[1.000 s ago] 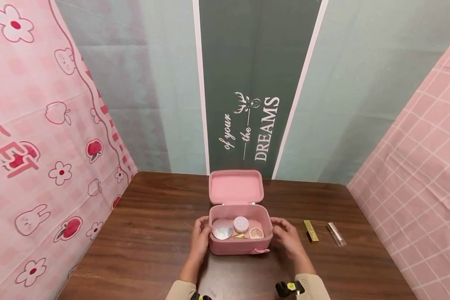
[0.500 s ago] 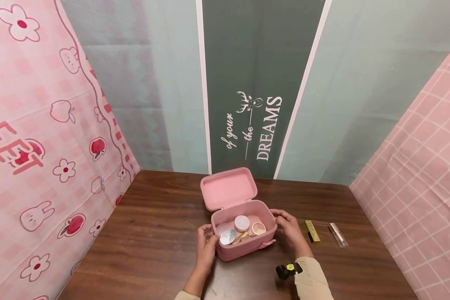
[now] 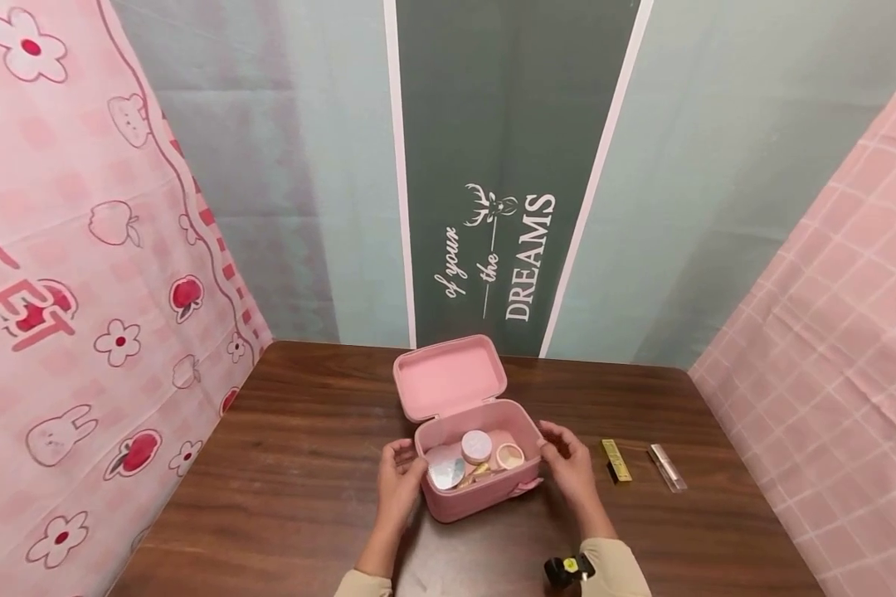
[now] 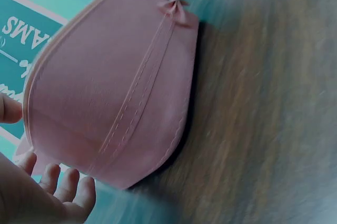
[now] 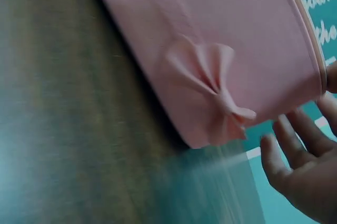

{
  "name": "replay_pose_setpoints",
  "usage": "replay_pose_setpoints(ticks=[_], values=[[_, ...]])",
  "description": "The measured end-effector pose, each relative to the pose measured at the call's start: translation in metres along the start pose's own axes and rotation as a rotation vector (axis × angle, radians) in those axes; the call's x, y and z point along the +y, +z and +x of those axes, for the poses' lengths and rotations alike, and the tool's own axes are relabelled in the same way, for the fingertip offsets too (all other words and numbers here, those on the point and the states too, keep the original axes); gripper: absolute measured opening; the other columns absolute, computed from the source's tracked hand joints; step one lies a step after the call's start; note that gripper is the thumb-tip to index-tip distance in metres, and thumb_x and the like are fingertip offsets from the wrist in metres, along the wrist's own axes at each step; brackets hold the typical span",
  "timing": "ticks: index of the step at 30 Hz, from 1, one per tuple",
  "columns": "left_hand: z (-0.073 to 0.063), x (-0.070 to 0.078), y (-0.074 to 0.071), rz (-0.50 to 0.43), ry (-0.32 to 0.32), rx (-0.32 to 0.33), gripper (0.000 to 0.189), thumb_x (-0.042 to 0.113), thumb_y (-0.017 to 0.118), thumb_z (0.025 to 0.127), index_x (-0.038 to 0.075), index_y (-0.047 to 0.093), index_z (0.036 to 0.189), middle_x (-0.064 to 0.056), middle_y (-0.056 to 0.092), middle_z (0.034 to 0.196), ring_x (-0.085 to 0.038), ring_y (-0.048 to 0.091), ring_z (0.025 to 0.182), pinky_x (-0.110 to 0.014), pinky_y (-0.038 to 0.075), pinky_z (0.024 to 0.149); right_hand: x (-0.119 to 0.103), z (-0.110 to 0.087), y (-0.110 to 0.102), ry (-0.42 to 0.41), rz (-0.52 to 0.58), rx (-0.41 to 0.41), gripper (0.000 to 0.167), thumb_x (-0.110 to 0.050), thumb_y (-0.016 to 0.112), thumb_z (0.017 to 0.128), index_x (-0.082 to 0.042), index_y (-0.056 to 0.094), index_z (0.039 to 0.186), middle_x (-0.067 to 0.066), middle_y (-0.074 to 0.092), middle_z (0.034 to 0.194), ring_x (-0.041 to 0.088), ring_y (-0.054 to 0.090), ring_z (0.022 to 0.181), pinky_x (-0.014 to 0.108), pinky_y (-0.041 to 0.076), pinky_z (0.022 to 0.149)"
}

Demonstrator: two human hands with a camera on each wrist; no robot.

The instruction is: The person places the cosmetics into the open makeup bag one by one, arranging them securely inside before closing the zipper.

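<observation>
A pink makeup case (image 3: pixel 470 502) stands on the table with its lid (image 3: pixel 451 373) tipped back. My left hand (image 3: pixel 399 493) holds its left end, thumb at the rim and fingertips along the side. At the opposite end my right hand (image 3: pixel 571 468) has thumb and index finger at the rim corner, the other fingers spread beside the wall. A pink bow (image 5: pixel 210 90) decorates the front in the right wrist view. Inside lie a silvery round compact (image 3: pixel 445 474), a pale round jar (image 3: pixel 477 446), a cream-rimmed round item (image 3: pixel 509 455) and small gold pieces (image 3: pixel 479 470).
To the right of the case, a gold rectangular box (image 3: pixel 616 461) and a clear slim tube (image 3: pixel 668 468) lie on the brown wooden table (image 3: pixel 284 481). Behind the table hangs a green and grey cloth (image 3: pixel 493 124), with pink patterned cloths on both sides.
The case has turned counterclockwise, its left end coming nearer and its lid swinging left. Both hands have moved with it. In the last half second it has barely moved.
</observation>
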State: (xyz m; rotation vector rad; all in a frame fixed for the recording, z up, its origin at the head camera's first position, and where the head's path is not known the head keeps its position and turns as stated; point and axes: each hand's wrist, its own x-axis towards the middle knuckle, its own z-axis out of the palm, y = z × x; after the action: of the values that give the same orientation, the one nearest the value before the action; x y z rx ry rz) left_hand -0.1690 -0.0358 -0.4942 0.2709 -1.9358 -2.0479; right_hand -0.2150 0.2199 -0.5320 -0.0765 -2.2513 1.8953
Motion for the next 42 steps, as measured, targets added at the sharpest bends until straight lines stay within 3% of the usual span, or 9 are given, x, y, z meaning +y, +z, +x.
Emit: replay_pose_setpoints(ticks=[5,9,14,17,25,30,35,42], values=[[0.019,-0.023,-0.002,-0.028,-0.036,0.034,0.029,-0.002,0.063,0.080,-0.009,0.053,0.106,-0.025,0.057,0.100,-0.029,0.056,0.087,-0.024,0.045,0.070,-0.005,-0.023,0.015,0.020,-0.026,0.103,0.050,-0.005,0.064,0.085,0.005,0.043,0.130,0.025,0.049,0.125,0.032,0.048,0.111,0.016,0.040,0.080],[0.028,-0.044,0.000,-0.036,-0.080,0.019,0.025,0.005,0.064,0.083,-0.008,0.057,0.103,-0.013,0.059,0.091,-0.017,0.053,0.080,-0.024,0.044,0.065,-0.004,-0.036,0.026,0.089,0.043,0.183,0.046,-0.007,0.062,0.088,0.007,0.044,0.129,0.026,0.050,0.123,0.027,0.051,0.104,0.015,0.042,0.076],[0.032,-0.051,0.000,-0.087,-0.110,-0.004,0.024,0.008,0.063,0.083,-0.007,0.058,0.101,-0.005,0.055,0.082,-0.016,0.049,0.070,-0.027,0.044,0.057,0.000,-0.037,0.029,0.107,0.100,0.212,0.040,-0.008,0.060,0.090,0.006,0.048,0.126,0.024,0.051,0.121,0.008,0.053,0.091,0.015,0.044,0.072],[0.031,-0.050,-0.002,-0.107,-0.125,-0.016,0.025,0.008,0.063,0.084,-0.007,0.058,0.102,-0.005,0.054,0.081,-0.015,0.048,0.068,-0.028,0.044,0.055,0.003,-0.036,0.029,0.113,0.114,0.209,0.041,-0.007,0.059,0.090,0.006,0.048,0.127,0.023,0.051,0.121,0.004,0.052,0.087,0.018,0.046,0.071],[0.018,-0.047,-0.003,-0.148,-0.178,-0.032,0.026,0.009,0.063,0.085,-0.006,0.055,0.106,-0.004,0.055,0.083,-0.014,0.049,0.068,-0.029,0.044,0.056,0.011,-0.026,0.024,0.074,0.111,0.232,0.037,-0.006,0.062,0.088,0.005,0.054,0.122,0.020,0.055,0.116,0.005,0.051,0.090,0.014,0.040,0.076],[0.001,-0.047,0.003,-0.185,-0.204,-0.030,0.027,0.006,0.061,0.086,-0.005,0.052,0.109,-0.006,0.055,0.085,-0.015,0.052,0.068,-0.031,0.046,0.056,0.015,-0.010,0.018,0.048,0.148,0.216,0.033,-0.006,0.063,0.086,0.002,0.058,0.118,0.011,0.059,0.106,0.010,0.052,0.087,0.018,0.045,0.069],[-0.014,-0.042,0.009,-0.192,-0.224,0.000,0.029,0.007,0.063,0.085,-0.004,0.050,0.109,-0.011,0.052,0.093,-0.015,0.053,0.073,-0.033,0.048,0.061,0.022,0.006,0.010,0.071,0.198,0.100,0.035,-0.010,0.061,0.089,0.002,0.056,0.121,0.002,0.058,0.106,0.010,0.053,0.089,0.022,0.048,0.070],[-0.031,-0.039,0.014,-0.176,-0.200,0.023,0.030,0.004,0.064,0.083,-0.005,0.047,0.107,-0.012,0.050,0.095,-0.015,0.050,0.074,-0.028,0.047,0.059,0.023,0.023,0.002,0.088,0.255,-0.035,0.038,-0.004,0.055,0.091,0.007,0.049,0.127,0.017,0.051,0.119,0.012,0.056,0.093,0.027,0.050,0.074]])
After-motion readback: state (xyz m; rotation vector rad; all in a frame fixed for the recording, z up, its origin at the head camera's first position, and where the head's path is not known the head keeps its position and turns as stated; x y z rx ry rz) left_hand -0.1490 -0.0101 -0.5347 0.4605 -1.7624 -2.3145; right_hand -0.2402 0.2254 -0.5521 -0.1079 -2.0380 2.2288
